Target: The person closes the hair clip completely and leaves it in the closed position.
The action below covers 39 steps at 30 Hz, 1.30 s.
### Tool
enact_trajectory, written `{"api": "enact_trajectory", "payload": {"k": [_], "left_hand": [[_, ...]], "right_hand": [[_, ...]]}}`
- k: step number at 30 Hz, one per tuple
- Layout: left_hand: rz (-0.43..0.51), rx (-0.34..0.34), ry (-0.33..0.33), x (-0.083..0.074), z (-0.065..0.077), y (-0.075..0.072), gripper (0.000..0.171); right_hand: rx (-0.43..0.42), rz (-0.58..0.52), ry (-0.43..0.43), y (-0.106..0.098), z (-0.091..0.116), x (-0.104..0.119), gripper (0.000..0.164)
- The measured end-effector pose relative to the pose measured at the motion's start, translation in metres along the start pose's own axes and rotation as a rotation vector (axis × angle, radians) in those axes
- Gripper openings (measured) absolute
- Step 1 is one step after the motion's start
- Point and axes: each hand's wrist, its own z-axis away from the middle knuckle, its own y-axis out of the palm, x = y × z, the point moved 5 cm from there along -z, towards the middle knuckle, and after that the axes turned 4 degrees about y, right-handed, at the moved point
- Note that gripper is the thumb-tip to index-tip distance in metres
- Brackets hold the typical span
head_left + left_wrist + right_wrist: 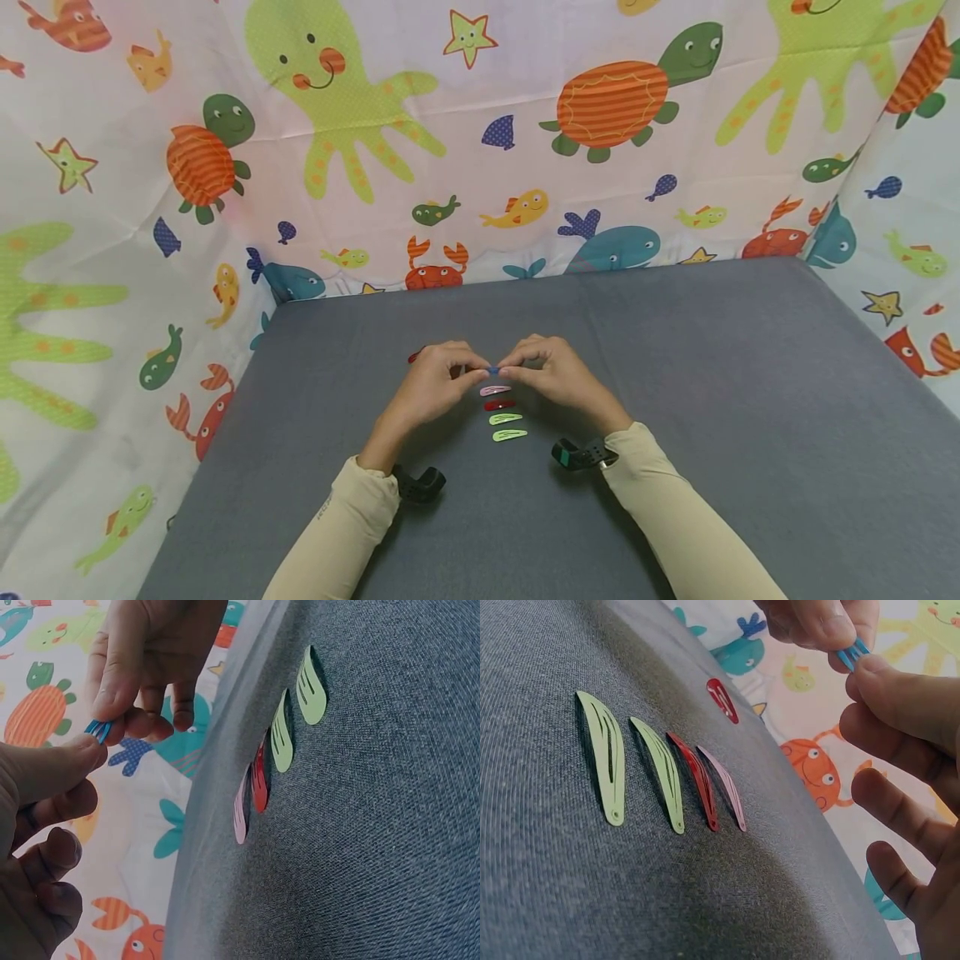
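Observation:
A blue snap hair clip (493, 370) is held off the table between both hands. My left hand (438, 379) pinches one end with thumb and index finger, and my right hand (553, 375) pinches the other end; only its middle shows. Below the hands a column of hair clips lies on the grey cloth: a pink clip (495, 390), a red clip (499, 405), a light green clip (506, 419) and another light green clip (510, 435) nearest me. In the right wrist view the blue clip (852, 655) shows slots between the fingertips.
Another red clip (722, 701) lies apart, beyond the left hand, mostly hidden by it in the head view. A grey cloth (750, 417) covers the table. A sea-animal printed curtain (480, 183) rises at the back and sides. Each wrist wears a black camera strap (581, 455).

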Motion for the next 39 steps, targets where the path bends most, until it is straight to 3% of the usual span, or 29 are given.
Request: {"api": "enact_trajectory", "payload": {"k": [4, 12, 18, 22, 29, 39], "left_hand": [[0.043, 0.014, 0.0, 0.001, 0.001, 0.0, 0.007], [0.139, 0.045, 0.005, 0.001, 0.001, -0.001, 0.007], [0.158, 0.061, -0.002, 0.002, 0.001, -0.002, 0.007], [0.162, 0.067, -0.014, 0.003, 0.001, -0.002, 0.007], [0.172, 0.071, -0.011, 0.002, 0.002, -0.002, 0.009], [0.208, 0.086, -0.002, 0.001, 0.002, -0.002, 0.01]], "right_hand": [[0.023, -0.018, -0.001, -0.003, 0.004, 0.017, 0.01], [0.043, -0.04, -0.004, -0.002, 0.005, 0.02, 0.008], [0.06, -0.047, -0.006, -0.002, 0.005, 0.022, 0.009], [0.064, -0.047, -0.022, -0.001, 0.005, 0.018, 0.009], [0.064, -0.034, -0.004, 0.002, 0.0, -0.009, 0.008], [0.108, -0.063, -0.024, 0.002, -0.001, -0.011, 0.008]]}}
